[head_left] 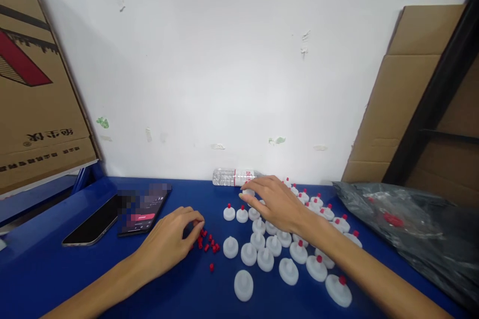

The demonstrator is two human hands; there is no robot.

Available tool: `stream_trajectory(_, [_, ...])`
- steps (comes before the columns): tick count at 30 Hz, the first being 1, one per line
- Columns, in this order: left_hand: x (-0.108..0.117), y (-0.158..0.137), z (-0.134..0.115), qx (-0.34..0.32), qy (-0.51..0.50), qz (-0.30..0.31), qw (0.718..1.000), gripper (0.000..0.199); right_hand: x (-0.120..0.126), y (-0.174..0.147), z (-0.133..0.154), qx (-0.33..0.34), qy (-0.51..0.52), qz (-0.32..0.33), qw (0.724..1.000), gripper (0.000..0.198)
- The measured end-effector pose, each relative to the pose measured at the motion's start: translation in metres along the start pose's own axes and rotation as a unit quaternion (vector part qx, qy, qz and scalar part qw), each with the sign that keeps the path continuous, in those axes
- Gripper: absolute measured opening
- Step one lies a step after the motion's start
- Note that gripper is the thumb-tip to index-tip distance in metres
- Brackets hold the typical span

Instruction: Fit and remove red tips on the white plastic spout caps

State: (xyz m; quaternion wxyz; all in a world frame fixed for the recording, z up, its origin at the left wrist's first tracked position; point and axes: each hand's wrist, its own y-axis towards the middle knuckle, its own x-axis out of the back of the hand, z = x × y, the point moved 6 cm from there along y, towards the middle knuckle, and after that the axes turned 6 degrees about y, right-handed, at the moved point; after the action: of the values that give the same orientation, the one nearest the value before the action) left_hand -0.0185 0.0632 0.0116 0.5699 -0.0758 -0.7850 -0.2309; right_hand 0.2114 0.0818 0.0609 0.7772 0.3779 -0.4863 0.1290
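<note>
- Arching over round white plastic lids (265,259), right hand (279,204) has thumb and fingers parted around one lid; whether gripped, I cannot tell.
- Left hand (174,237) narrows beside small red plastic caps (207,247); contents hidden.
- Narrow blue tabletop (187,294) gap between caps and lids.
- Crumpled grey plastic bag (419,254) borders the right.

A blue bench (179,294), printed cardboard (41,104) and many matching white plastic caps (243,286) suggest a workshop.
</note>
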Motion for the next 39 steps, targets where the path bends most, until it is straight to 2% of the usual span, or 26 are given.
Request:
stream_trajectory(4, [0.012, -0.004, -0.009, -0.008, -0.024, -0.033, 0.999, 0.034, 0.003, 0.0, 0.02, 0.023, -0.013, -0.01, 1.0, 0.02])
stream_trajectory(8, [0.019, -0.013, -0.024, -0.033, -0.084, -0.053, 0.994, 0.028, -0.016, -0.006, 0.06, 0.131, -0.034, 0.038, 0.99, 0.025])
stream_trajectory(11, [0.017, -0.019, -0.034, -0.066, -0.113, -0.046, 0.99, 0.025, -0.027, -0.012, 0.087, 0.207, -0.053, 0.043, 0.976, 0.025])
stream_trajectory(15, [0.015, -0.027, -0.042, -0.111, -0.107, -0.056, 0.986, 0.033, -0.028, -0.015, 0.1, 0.228, -0.045, 0.038, 0.972, 0.014])
stream_trajectory(18, [0.015, -0.032, -0.038, -0.098, -0.125, -0.067, 0.985, 0.036, -0.026, -0.016, 0.101, 0.248, -0.038, 0.032, 0.968, 0.012])
stream_trajectory(21, [0.012, -0.033, -0.028, -0.042, -0.202, -0.061, 0.977, 0.041, -0.021, -0.017, 0.103, 0.287, -0.049, 0.001, 0.957, 0.016])
stream_trajectory(23, [0.006, -0.03, -0.025, -0.015, -0.283, -0.024, 0.959, 0.048, -0.018, -0.017, 0.106, 0.313, -0.071, -0.038, 0.946, 0.02])
stream_trajectory(26, [-0.004, -0.025, -0.028, 0.012, -0.419, 0.026, 0.907, 0.053, -0.014, -0.015, 0.111, 0.336, -0.108, -0.092, 0.931, 0.023])
stream_trajectory(29, [-0.011, -0.023, -0.028, 0.074, -0.499, 0.032, 0.863, 0.055, -0.012, -0.014, 0.114, 0.357, -0.136, -0.139, 0.914, 0.021])
stream_trajectory(31, [-0.011, -0.023, -0.023, 0.123, -0.527, 0.008, 0.841, 0.055, -0.011, -0.016, 0.109, 0.37, -0.163, -0.153, 0.902, 0.02])
stream_trajectory(33, [-0.005, -0.021, -0.012, 0.15, -0.552, -0.038, 0.82, 0.055, -0.011, -0.013, 0.093, 0.342, -0.169, -0.113, 0.917, 0.021])
stream_trajectory(35, [0.006, -0.015, 0.002, 0.151, -0.557, -0.091, 0.811, 0.055, -0.01, -0.007, 0.065, 0.254, -0.142, -0.047, 0.955, 0.021])
stream_trajectory(37, [0.014, -0.009, 0.016, 0.144, -0.522, -0.13, 0.83, 0.056, -0.003, -0.002, 0.036, 0.162, -0.125, -0.037, 0.978, 0.02])
stream_trajectory(39, [0.016, -0.003, 0.019, 0.114, -0.453, -0.126, 0.875, 0.055, 0.002, -0.001, 0.014, 0.091, -0.118, -0.046, 0.988, 0.018])
